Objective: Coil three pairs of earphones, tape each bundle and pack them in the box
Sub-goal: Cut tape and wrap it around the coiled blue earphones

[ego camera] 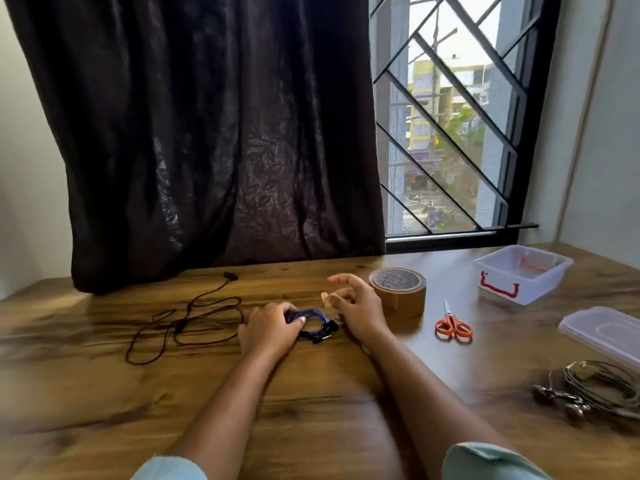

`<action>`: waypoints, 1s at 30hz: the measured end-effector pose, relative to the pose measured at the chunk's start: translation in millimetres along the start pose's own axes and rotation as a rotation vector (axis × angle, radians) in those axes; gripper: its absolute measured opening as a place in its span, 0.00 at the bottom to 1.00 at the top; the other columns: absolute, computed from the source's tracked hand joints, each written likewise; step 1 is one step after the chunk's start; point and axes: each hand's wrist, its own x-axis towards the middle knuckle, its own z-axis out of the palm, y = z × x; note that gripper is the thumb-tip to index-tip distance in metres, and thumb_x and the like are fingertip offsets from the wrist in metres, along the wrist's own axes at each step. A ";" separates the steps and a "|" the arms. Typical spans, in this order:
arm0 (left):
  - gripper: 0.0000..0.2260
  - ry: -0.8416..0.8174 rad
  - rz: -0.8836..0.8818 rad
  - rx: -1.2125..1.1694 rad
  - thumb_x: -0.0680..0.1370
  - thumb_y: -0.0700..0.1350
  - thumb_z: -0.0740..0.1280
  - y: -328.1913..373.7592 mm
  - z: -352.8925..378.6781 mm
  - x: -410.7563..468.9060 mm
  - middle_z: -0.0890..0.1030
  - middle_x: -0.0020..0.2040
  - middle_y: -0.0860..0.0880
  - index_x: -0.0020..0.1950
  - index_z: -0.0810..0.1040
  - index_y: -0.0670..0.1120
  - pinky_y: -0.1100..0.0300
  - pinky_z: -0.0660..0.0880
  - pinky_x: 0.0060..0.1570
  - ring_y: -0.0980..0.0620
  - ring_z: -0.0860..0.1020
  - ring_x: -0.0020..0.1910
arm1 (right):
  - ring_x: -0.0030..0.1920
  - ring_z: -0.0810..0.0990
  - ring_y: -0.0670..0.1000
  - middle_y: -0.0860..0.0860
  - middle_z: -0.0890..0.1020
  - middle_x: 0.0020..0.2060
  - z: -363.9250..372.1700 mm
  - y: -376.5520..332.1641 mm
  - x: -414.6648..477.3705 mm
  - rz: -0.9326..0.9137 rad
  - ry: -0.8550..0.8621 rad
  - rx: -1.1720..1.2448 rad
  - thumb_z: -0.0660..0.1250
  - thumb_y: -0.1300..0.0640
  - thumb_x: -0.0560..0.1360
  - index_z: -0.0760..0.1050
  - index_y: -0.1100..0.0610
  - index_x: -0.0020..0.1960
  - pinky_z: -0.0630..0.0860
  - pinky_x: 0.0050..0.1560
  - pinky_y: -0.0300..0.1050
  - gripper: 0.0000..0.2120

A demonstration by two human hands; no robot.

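My left hand [270, 329] pins a coiled blue pair of earphones [317, 323] on the wooden table, its black plug ends sticking out to the right. My right hand [356, 306] hovers just right of the coil with a small piece of brown tape [325, 298] stuck to its fingertips. A loose black pair of earphones [187, 322] sprawls uncoiled to the left. A coiled grey pair [595, 389] lies at the far right. The roll of brown tape [398, 289] stands behind my right hand. The clear box [523, 271] with red latches sits at the back right.
Orange-handled scissors [453, 323] lie between the tape roll and the box. The box's clear lid [606, 332] rests near the right edge. A dark curtain [207, 133] hangs at the table's back, beside a barred window [450, 116].
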 end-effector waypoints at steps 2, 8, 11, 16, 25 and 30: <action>0.07 0.011 0.010 -0.021 0.76 0.57 0.64 -0.3 -1.5 -0.2 0.79 0.53 0.55 0.50 0.76 0.57 0.51 0.66 0.54 0.50 0.73 0.58 | 0.35 0.81 0.40 0.49 0.84 0.38 2.1 1.2 2.4 -0.052 0.001 -0.004 0.70 0.66 0.73 0.76 0.51 0.54 0.74 0.36 0.32 0.14; 0.04 -0.051 0.031 -0.196 0.78 0.52 0.62 -5.7 1.1 8.0 0.79 0.51 0.56 0.52 0.72 0.55 0.54 0.71 0.53 0.50 0.76 0.54 | 0.42 0.81 0.40 0.46 0.83 0.40 7.3 2.7 4.5 -0.398 -0.183 -0.420 0.68 0.66 0.74 0.78 0.50 0.46 0.77 0.44 0.32 0.11; 0.03 -0.084 0.090 -0.467 0.78 0.46 0.64 0.8 0.7 11.3 0.80 0.49 0.54 0.51 0.73 0.52 0.60 0.73 0.46 0.55 0.77 0.48 | 0.44 0.79 0.43 0.47 0.82 0.42 0.1 -0.7 7.1 -0.520 -0.132 -0.539 0.68 0.64 0.74 0.80 0.51 0.46 0.76 0.46 0.36 0.08; 0.07 -0.190 0.157 -0.778 0.78 0.41 0.66 12.7 -0.8 4.2 0.80 0.48 0.53 0.48 0.73 0.55 0.62 0.73 0.46 0.57 0.77 0.46 | 0.44 0.78 0.47 0.47 0.82 0.41 -3.4 -10.1 5.2 -0.680 -0.134 -0.604 0.68 0.64 0.73 0.80 0.54 0.46 0.76 0.46 0.43 0.07; 0.11 -0.349 0.070 -1.143 0.77 0.33 0.63 17.0 -2.6 8.3 0.82 0.45 0.46 0.55 0.78 0.44 0.53 0.75 0.53 0.51 0.79 0.42 | 0.48 0.78 0.50 0.49 0.83 0.46 -7.1 -18.9 3.2 -0.796 -0.169 -0.797 0.68 0.63 0.74 0.77 0.49 0.58 0.75 0.47 0.41 0.15; 0.07 -0.350 0.094 -1.203 0.76 0.34 0.65 18.0 -3.2 8.5 0.78 0.36 0.48 0.49 0.79 0.44 0.65 0.69 0.32 0.59 0.71 0.27 | 0.46 0.78 0.50 0.49 0.83 0.45 -9.3 -25.4 0.5 -0.844 -0.171 -0.801 0.67 0.63 0.75 0.76 0.50 0.58 0.75 0.45 0.41 0.14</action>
